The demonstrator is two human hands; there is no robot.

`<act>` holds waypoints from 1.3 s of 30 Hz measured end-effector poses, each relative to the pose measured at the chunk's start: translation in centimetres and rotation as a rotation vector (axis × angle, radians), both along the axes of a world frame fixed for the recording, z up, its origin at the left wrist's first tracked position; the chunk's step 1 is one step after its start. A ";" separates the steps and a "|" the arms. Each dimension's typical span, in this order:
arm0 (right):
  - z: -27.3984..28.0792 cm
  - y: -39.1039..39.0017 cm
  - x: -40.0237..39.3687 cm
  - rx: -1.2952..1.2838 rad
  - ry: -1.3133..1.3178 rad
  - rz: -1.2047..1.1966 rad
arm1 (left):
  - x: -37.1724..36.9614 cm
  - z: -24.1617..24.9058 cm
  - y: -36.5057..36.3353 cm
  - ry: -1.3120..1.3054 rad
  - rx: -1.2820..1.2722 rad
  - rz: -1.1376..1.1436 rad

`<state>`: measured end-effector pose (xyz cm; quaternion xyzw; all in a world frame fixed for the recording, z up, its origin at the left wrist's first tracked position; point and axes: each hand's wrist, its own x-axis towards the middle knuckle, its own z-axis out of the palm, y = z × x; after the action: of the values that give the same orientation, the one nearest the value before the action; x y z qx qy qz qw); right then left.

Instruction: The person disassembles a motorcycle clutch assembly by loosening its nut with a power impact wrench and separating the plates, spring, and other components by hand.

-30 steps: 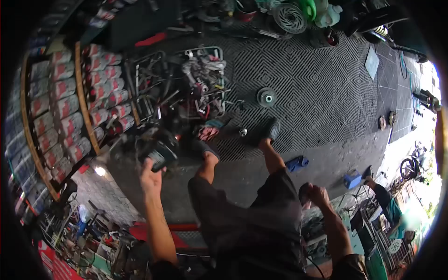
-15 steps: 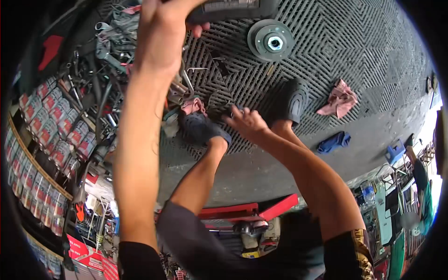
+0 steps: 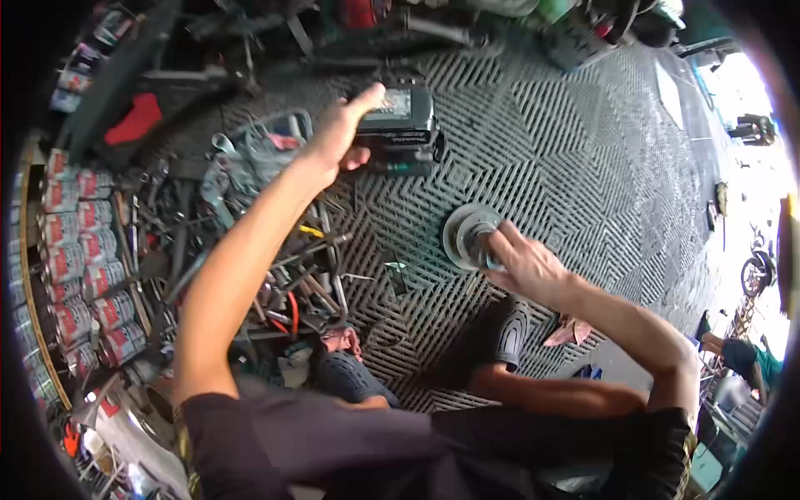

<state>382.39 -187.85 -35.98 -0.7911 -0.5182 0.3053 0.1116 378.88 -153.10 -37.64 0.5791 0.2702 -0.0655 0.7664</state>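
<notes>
My left hand (image 3: 333, 142) grips the near left end of a dark box-shaped case (image 3: 398, 129) with a pale label or window on top, thumb above and fingers below. The case is held over the mat; what is inside cannot be made out. At the right, my right hand (image 3: 529, 265) has its fingers closed round the raised hub of a round metal pulley (image 3: 455, 236). The pulley's wide grey disc faces up, and my fingers hide part of the hub.
Many hand tools (image 3: 300, 292) lie heaped at the left on the ribbed black mat (image 3: 567, 150). Rows of red-and-white cans (image 3: 83, 250) stand farther left. A pink rag (image 3: 569, 331) lies by my right shoe (image 3: 511, 333). Another person (image 3: 742, 358) is at the far right.
My right hand has moved from between my feet up to the pulley and closed on its hub. My view has tilted forward; the left hand still holds the case.
</notes>
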 end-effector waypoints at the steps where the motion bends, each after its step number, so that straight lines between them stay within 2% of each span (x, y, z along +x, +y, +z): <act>1: 0.1 0.1 -0.3 0.014 -0.031 -0.002 | 0.8 0.0 0.8 0.044 0.063 -0.068; 2: -0.5 0.2 -0.3 0.009 -0.066 0.004 | 0.8 0.1 1.2 0.097 0.112 -0.110; 5: 0.4 2.6 2.6 -0.031 -0.162 0.098 | 0.1 0.7 -0.2 0.014 0.172 -0.069; 7: 1.0 3.4 2.3 -0.152 -0.155 0.188 | -1.1 0.9 -0.2 -0.007 0.137 -0.027; 9: -0.9 2.8 0.7 -0.216 -0.102 0.201 | -2.3 1.2 -0.3 -0.041 0.132 -0.047; 12: -1.7 2.4 1.2 -0.043 -0.235 0.385 | -2.6 1.3 -0.5 -0.037 0.148 -0.088; 16: -1.3 2.6 1.9 0.002 -0.277 0.437 | -2.3 1.5 -0.8 -0.009 0.211 -0.045; 17: -1.3 2.6 2.0 -0.002 -0.272 0.434 | -2.2 0.9 -1.2 0.016 0.232 -0.022; 18: -1.2 2.3 2.2 -0.057 -0.220 0.332 | -2.2 0.2 -1.0 0.022 0.226 -0.029; 20: -0.9 2.1 1.6 -0.170 -0.105 0.132 | -2.5 0.6 0.1 -0.050 0.174 -0.144; 21: -1.1 1.8 1.1 -0.177 -0.091 0.134 | -2.9 0.7 0.4 -0.086 0.148 -0.195; 24: -1.0 1.9 0.8 -0.186 -0.105 -0.005 | -3.3 0.5 -0.6 -0.060 0.182 -0.120; 28: -1.4 1.8 0.5 -0.159 -0.180 0.071 | -3.3 0.2 -1.0 -0.105 0.237 -0.044; 33: 1.3 3.6 2.2 -0.226 -0.100 -0.039 | -4.2 0.9 -2.3 -0.225 0.257 -0.098; 34: 1.5 3.8 3.1 -0.094 0.127 -0.357 | -4.1 0.3 -2.7 -0.218 0.253 -0.102; 35: 2.1 4.2 3.4 0.044 0.357 -0.682 | -3.7 -0.4 -3.4 -0.301 0.409 -0.140; 36: 3.0 4.5 3.9 0.098 0.716 -0.886 | -3.2 -1.2 -4.3 -0.387 0.561 -0.185; 37: 4.2 4.8 4.0 0.163 1.076 -1.082 | -3.6 0.4 -5.7 -0.443 0.609 -0.212; 38: 4.3 4.4 4.1 0.176 1.079 -1.106 | -4.4 2.6 -7.6 -0.508 0.657 -0.239; 39: 4.6 4.0 4.2 0.240 1.262 -1.027 | -4.9 3.7 -9.6 -0.603 0.686 -0.216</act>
<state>386.61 -183.89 -31.43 -0.5920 0.0395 0.5458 0.5916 373.99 -162.67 -33.99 0.8169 -0.0206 0.1193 0.5639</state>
